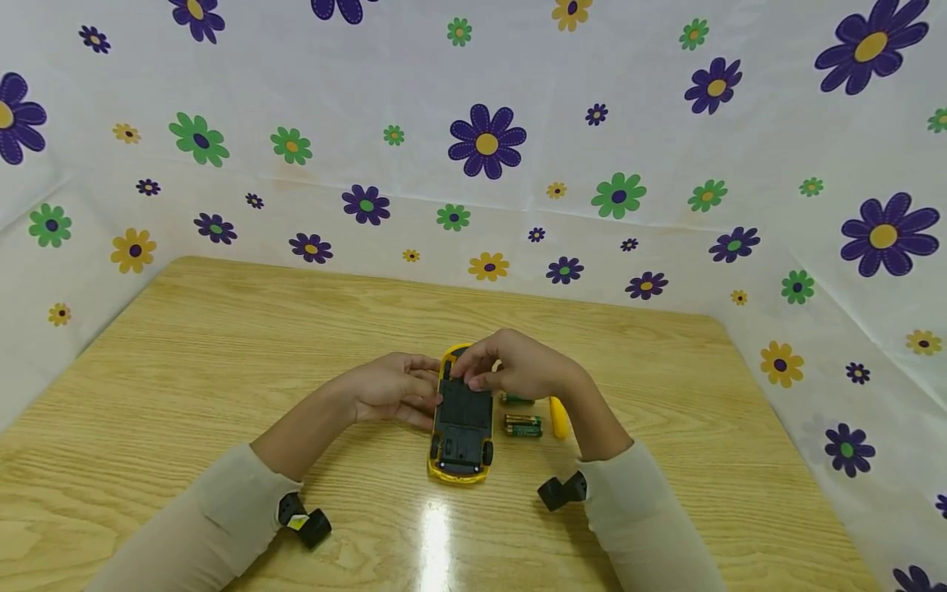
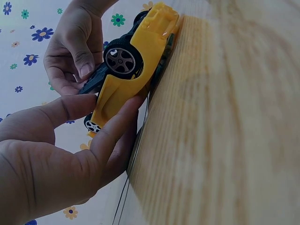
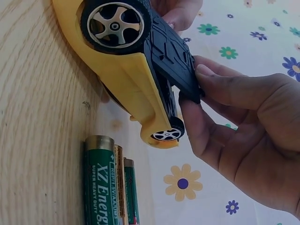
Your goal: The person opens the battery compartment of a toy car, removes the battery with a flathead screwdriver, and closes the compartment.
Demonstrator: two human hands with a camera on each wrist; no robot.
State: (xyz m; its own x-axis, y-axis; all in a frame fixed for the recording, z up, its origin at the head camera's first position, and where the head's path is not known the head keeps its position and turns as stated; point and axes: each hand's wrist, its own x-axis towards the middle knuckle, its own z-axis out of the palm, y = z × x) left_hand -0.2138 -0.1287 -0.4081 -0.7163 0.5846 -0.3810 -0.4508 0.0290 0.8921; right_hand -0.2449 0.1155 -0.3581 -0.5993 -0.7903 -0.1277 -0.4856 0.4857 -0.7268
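A yellow toy car (image 1: 460, 473) lies upside down on the table, its black underside and wheels facing up. My left hand (image 1: 392, 390) holds its left side, thumb by the underside and fingers along the yellow body, as the left wrist view shows. With thumb and fingers, my right hand (image 1: 521, 366) pinches the end of a black battery cover (image 3: 177, 77), which is tilted up from the underside at that end. Green and gold batteries (image 1: 523, 425) lie on the table right of the car; one in the right wrist view reads "XZ Energy".
Beyond the batteries, a yellow elongated object (image 1: 558, 418) lies partly hidden by the right wrist. The wooden table (image 1: 259, 329) meets a white flowered cloth (image 1: 414, 173) at the back and sides. Black wrist cameras (image 1: 314, 528) sit at both cuffs.
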